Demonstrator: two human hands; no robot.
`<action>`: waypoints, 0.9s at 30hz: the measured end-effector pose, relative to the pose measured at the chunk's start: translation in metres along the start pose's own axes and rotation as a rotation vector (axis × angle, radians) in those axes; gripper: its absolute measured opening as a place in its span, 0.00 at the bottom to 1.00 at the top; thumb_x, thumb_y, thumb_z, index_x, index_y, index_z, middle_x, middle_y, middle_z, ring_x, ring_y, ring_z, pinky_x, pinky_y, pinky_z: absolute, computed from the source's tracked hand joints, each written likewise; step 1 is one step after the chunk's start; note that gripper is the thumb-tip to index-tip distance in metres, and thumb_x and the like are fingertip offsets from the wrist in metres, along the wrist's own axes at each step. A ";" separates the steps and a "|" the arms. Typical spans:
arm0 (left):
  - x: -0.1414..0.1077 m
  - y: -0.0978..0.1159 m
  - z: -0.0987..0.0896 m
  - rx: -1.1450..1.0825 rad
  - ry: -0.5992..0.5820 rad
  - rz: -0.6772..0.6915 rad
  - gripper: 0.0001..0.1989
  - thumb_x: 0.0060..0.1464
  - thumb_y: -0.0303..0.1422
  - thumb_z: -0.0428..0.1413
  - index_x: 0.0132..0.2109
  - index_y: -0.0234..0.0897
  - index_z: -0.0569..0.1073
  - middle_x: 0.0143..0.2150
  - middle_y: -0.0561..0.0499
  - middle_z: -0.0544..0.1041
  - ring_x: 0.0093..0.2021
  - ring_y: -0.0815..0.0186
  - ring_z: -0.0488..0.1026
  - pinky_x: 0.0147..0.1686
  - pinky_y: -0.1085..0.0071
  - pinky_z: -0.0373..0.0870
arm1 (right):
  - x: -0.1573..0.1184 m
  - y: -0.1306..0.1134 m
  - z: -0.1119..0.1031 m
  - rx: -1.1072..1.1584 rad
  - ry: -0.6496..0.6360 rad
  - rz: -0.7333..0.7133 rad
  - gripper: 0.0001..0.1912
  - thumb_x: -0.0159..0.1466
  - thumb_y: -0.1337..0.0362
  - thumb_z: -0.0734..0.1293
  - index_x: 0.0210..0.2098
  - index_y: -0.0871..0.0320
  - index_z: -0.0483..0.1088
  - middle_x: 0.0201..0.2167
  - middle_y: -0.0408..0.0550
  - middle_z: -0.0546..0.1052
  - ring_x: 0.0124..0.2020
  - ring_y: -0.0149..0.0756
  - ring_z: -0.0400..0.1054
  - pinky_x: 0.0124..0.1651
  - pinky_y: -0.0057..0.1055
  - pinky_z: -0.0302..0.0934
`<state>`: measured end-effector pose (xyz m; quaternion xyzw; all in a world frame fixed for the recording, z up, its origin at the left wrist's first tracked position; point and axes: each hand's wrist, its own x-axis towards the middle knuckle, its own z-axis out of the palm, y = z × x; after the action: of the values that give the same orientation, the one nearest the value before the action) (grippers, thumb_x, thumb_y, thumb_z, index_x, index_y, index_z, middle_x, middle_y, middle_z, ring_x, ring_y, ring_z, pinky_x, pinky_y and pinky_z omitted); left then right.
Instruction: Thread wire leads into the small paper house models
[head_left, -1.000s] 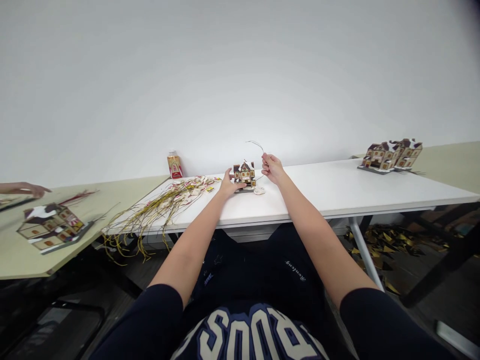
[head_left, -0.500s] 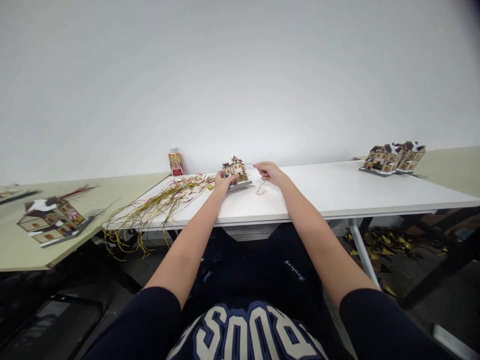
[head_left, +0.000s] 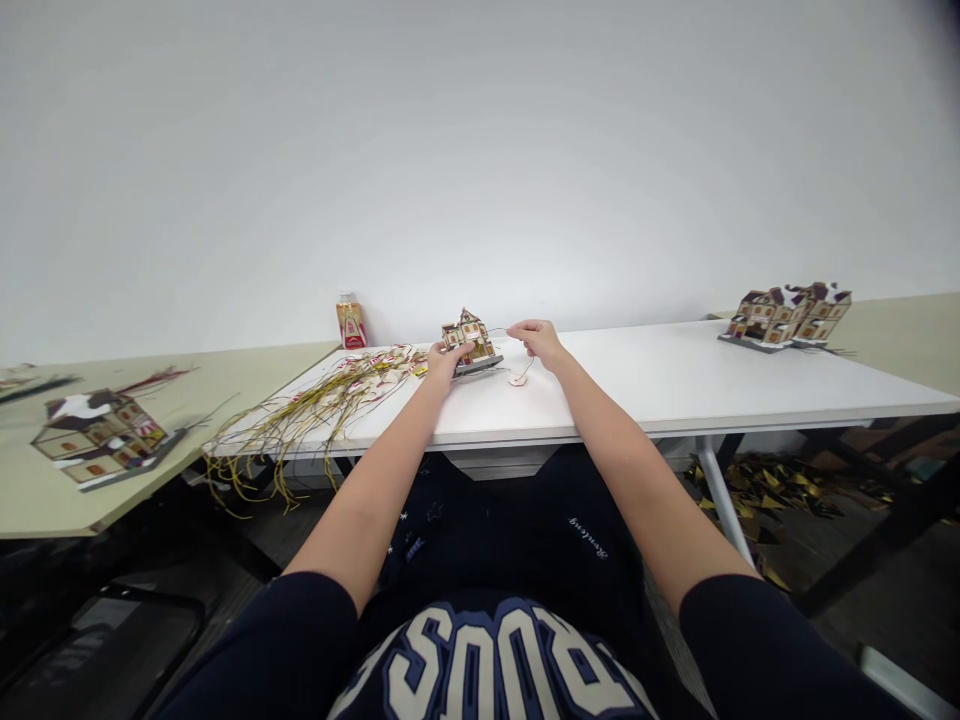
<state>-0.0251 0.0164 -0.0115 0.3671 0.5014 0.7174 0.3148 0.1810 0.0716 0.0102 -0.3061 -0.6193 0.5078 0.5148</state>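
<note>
A small model house (head_left: 480, 340) with cream walls and a dark base is gripped at its left side by my left hand (head_left: 446, 362), tilted a little over the white table. To its right, my right hand (head_left: 538, 340) pinches a thin dark wire (head_left: 496, 330) that runs to the house. Under my right hand a small white and red piece (head_left: 517, 380) lies on the table, with a thin strand rising from it towards my fingers.
Left of my hands lies a pile of yellow wires with white and red pieces (head_left: 352, 385). A red and gold carton (head_left: 351, 322) stands behind it. Model houses stand at the far right (head_left: 784, 315) and on the left table (head_left: 101, 435).
The model house has turned and tilted slightly in my left hand. The small white and red piece has shifted a little under my right hand, which still pinches the wire.
</note>
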 end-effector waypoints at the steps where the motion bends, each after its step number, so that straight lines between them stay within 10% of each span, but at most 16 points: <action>1: -0.001 0.001 0.000 -0.016 0.008 -0.012 0.30 0.31 0.32 0.72 0.42 0.37 0.67 0.38 0.47 0.78 0.37 0.60 0.78 0.42 0.61 0.76 | 0.000 0.000 0.000 -0.012 0.004 -0.012 0.17 0.42 0.55 0.75 0.25 0.59 0.73 0.18 0.38 0.63 0.20 0.23 0.50 0.19 0.24 0.42; 27: -0.015 0.008 0.007 -0.037 -0.010 0.088 0.32 0.30 0.31 0.72 0.43 0.37 0.65 0.38 0.49 0.76 0.38 0.61 0.78 0.45 0.60 0.74 | -0.002 0.017 0.013 -0.372 -0.237 -0.337 0.10 0.52 0.58 0.69 0.28 0.58 0.78 0.30 0.46 0.78 0.30 0.31 0.65 0.33 0.27 0.56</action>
<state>-0.0124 0.0050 -0.0054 0.3865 0.4699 0.7379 0.2920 0.1669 0.0709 -0.0060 -0.2265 -0.8000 0.3249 0.4506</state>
